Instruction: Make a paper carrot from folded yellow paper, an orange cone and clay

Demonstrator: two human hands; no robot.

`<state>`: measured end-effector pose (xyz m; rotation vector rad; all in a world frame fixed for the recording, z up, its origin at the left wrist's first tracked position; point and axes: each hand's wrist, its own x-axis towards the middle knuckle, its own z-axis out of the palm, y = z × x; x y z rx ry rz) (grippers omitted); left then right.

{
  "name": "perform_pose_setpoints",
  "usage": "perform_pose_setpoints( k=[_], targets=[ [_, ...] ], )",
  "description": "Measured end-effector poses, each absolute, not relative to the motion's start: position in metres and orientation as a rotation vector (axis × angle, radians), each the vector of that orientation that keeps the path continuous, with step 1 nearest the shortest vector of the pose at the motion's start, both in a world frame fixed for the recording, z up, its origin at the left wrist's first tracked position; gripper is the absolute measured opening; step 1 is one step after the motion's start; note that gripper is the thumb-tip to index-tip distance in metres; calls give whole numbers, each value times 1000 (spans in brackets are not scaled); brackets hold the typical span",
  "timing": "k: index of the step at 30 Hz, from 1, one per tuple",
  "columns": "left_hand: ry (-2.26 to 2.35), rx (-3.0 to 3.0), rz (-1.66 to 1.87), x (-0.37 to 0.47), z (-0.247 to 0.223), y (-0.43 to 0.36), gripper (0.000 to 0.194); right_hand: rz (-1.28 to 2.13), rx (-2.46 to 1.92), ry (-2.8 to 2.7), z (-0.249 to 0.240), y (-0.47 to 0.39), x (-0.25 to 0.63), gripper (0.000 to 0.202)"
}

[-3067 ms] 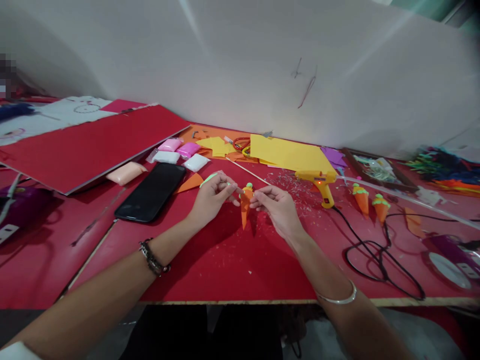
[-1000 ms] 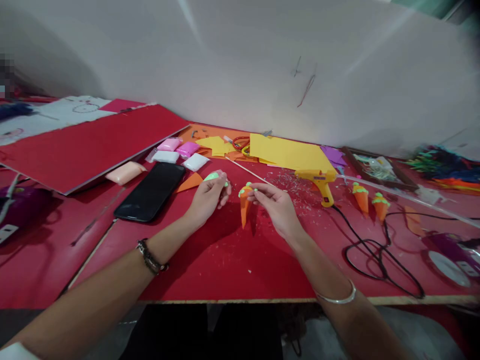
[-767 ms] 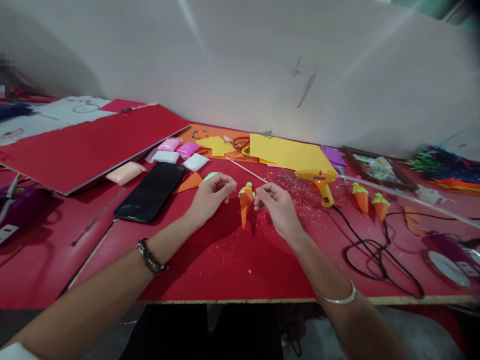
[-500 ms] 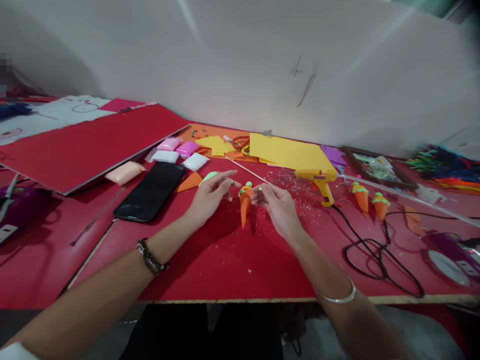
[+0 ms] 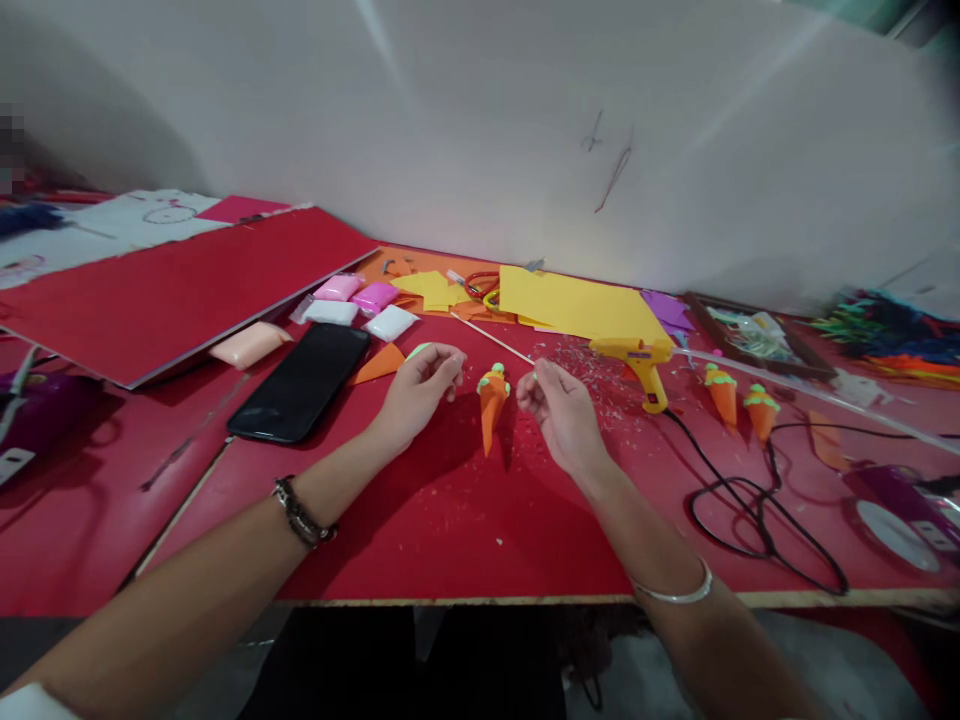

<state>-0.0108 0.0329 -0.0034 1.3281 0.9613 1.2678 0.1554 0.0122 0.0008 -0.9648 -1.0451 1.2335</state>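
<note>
A small orange cone (image 5: 492,408) with light green clay round its top lies on the red table between my hands, touched by neither. To its left is my left hand (image 5: 424,388), fingers curled and thumb against the fingertips; anything inside is too small to make out. On the cone's right, my right hand (image 5: 556,405) has thumb and forefinger pinched together, and what they hold, if anything, cannot be seen. A bit of green clay (image 5: 421,350) shows behind my left hand. Just beyond my right fingertips lies a thin stick (image 5: 491,338).
A yellow glue gun (image 5: 646,370) with a looped black cord stands at right, near two more orange cones (image 5: 742,402). A black phone (image 5: 300,385) and clay packets (image 5: 375,298) are at left. Yellow sheets (image 5: 585,303) and scissors (image 5: 482,286) lie at the back.
My right hand has drawn back slightly from the cone, and the green bit at its fingertips no longer shows. My left hand's outstretched fingers have curled in, farther from the cone.
</note>
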Motion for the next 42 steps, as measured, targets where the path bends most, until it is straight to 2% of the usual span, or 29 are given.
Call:
perform_pose_setpoints(
  k=[4,9,12,13,16,21,26,32,42],
  targets=[
    [955,1346,1263,-11,-4,33,15,1250,-953,-1044,0,13,154,4],
    [943,1359,1240,-10,-4,32,12,1337,-896,-996,-1,14,155,11],
    [941,1385,1212,-10,-4,32,10,1340,-901,-974,-1,15,155,28],
    [939,1408,1192,-10,-4,32,10,1324,-917,-986,-1,14,155,27],
    [925,1477,1120,-10,-3,31,11,1277,-970,-1038,0,14,155,9],
    [1019,1495,1082,-8,-3,32,14,1293,-962,-1024,0,14,155,12],
    [1147,1560,1006,-12,-6,34,34,1199,-1096,-1027,-3,16,157,15],
    [1375,2122,830,-17,-8,30,37,1013,-1248,-1331,-17,21,161,22],
    [1258,2266,700,-15,-16,34,36,1331,-1040,-1152,-11,17,152,17]
  ],
)
